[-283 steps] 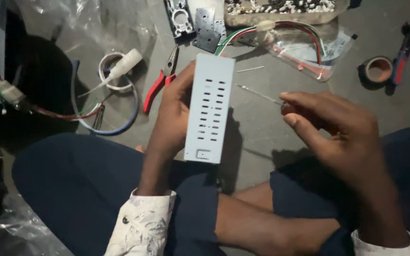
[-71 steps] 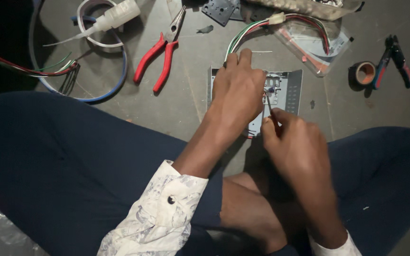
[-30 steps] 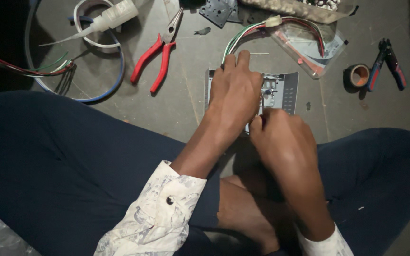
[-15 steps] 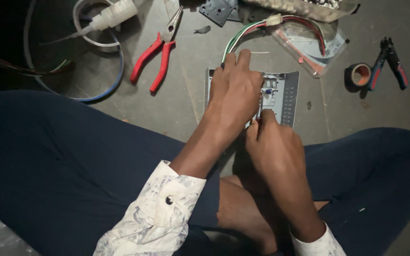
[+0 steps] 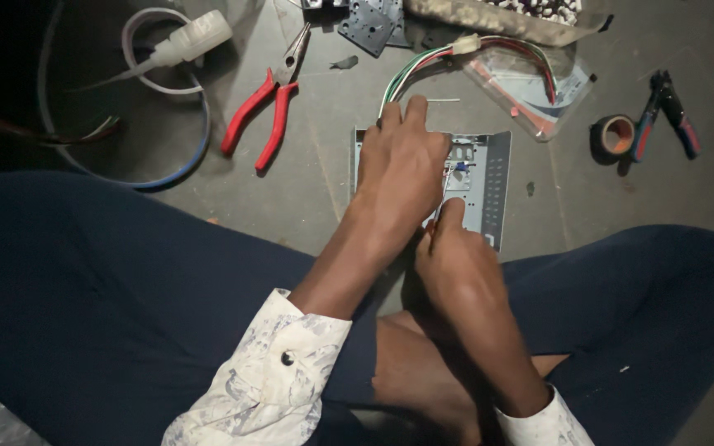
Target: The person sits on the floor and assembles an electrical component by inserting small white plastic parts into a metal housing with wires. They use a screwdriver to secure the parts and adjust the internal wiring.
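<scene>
A grey vented housing [image 5: 496,177] lies on the floor with its open inside facing up, just beyond my crossed legs. My left hand [image 5: 402,169] lies flat over its left half and presses it down. My right hand [image 5: 456,264] is closed around a thin screwdriver [image 5: 446,188], index finger stretched along the shaft. The tip points into the inside of the housing, beside a small blue part. My left hand hides most of the housing's interior.
Red-handled pliers [image 5: 262,111] lie to the left of the housing. A bundle of coloured wires [image 5: 423,66] and a plastic bag [image 5: 530,83] sit behind it. A tape roll [image 5: 616,135] and blue-handled cutters [image 5: 667,111] are at right. A white nozzle bottle [image 5: 183,45] and cable loops [image 5: 183,157] are at far left.
Earlier my left hand held the housing upright, vented face up; now it lies open side up on the floor. In the last second my right hand drew back toward my lap, still on the screwdriver.
</scene>
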{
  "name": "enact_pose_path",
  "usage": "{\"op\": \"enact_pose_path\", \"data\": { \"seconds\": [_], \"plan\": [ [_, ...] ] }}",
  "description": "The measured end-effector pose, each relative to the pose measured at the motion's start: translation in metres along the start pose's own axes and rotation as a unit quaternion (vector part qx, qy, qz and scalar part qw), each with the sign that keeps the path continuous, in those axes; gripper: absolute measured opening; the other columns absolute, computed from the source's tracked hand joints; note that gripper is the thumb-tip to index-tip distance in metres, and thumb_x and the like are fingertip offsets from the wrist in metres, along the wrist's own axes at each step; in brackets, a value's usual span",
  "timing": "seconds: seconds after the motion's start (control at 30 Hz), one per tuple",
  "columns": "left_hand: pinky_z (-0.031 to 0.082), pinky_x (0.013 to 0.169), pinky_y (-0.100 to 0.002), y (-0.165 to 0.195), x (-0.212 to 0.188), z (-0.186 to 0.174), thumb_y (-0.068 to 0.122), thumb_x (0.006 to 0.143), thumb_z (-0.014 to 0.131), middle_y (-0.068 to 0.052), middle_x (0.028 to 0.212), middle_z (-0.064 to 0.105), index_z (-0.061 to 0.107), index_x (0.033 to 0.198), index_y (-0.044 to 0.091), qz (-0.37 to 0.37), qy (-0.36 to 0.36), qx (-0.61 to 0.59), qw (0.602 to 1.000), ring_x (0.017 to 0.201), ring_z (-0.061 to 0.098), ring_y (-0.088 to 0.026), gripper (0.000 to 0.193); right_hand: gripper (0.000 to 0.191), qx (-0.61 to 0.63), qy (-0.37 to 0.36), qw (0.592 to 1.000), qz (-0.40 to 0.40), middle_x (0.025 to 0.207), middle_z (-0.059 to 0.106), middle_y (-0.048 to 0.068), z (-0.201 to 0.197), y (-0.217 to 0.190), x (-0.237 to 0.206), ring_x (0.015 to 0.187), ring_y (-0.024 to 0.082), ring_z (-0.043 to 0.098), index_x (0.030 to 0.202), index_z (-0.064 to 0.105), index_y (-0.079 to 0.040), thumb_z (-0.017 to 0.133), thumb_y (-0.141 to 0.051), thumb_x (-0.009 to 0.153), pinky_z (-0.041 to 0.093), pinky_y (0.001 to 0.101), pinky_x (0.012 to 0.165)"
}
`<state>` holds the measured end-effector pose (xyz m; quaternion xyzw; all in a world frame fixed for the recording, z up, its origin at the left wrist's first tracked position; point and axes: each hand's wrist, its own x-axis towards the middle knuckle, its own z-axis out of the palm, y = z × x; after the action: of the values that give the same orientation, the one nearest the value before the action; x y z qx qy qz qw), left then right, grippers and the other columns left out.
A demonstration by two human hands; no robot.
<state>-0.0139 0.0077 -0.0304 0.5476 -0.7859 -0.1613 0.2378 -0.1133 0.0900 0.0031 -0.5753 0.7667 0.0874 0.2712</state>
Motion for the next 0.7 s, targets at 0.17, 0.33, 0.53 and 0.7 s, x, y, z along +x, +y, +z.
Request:
{"op": "enact_pose_path", "data": {
  "seconds": [0.17, 0.33, 0.53, 0.7],
  "plan": [
    [0.054, 0.078, -0.051, 0.004, 0.001, -0.003, 0.007, 0.071, 0.075, -0.014, 0.103, 0.063, 0.080, 0.092, 0.014, 0.002, 0.000, -0.037, 0.999, 0.101, 0.061, -0.037, 0.022, 0.038, -0.013, -0.025, 0.999, 0.022, 0.086, 0.066, 0.037, -0.001, 0.001, 0.005, 0.087, 0.056, 0.065, 0.119, 0.041, -0.001, 0.058, -0.023, 0.093, 0.050, 0.0621, 0.081],
    [0.053, 0.078, -0.049, 0.006, 0.001, -0.003, 0.007, 0.068, 0.076, -0.013, 0.103, 0.062, 0.080, 0.089, 0.013, 0.006, -0.017, -0.032, 0.999, 0.102, 0.060, -0.036, 0.023, 0.034, 0.001, -0.017, 1.000, 0.010, 0.092, 0.069, 0.034, -0.024, -0.001, -0.007, 0.093, 0.054, 0.065, 0.117, 0.049, -0.002, 0.056, -0.029, 0.096, 0.049, 0.0613, 0.085],
    [0.050, 0.079, -0.049, 0.011, -0.002, 0.000, 0.007, 0.066, 0.078, -0.012, 0.108, 0.061, 0.080, 0.089, 0.015, 0.002, 0.003, -0.008, 1.000, 0.104, 0.058, -0.034, 0.024, 0.045, 0.060, -0.021, 0.997, 0.031, 0.092, 0.071, 0.029, -0.076, 0.014, -0.024, 0.089, 0.048, 0.070, 0.123, 0.058, -0.006, 0.062, -0.040, 0.093, 0.053, 0.0544, 0.080],
    [0.050, 0.080, -0.049, 0.023, -0.005, 0.001, 0.019, 0.070, 0.081, -0.013, 0.109, 0.060, 0.079, 0.095, 0.016, -0.002, -0.010, -0.009, 1.000, 0.105, 0.056, -0.034, 0.025, 0.044, 0.112, 0.092, 0.986, 0.082, 0.091, 0.073, 0.024, -0.106, 0.045, -0.018, 0.084, 0.037, 0.071, 0.121, 0.060, -0.005, 0.061, -0.043, 0.098, 0.054, 0.0474, 0.074]
  ]
}}
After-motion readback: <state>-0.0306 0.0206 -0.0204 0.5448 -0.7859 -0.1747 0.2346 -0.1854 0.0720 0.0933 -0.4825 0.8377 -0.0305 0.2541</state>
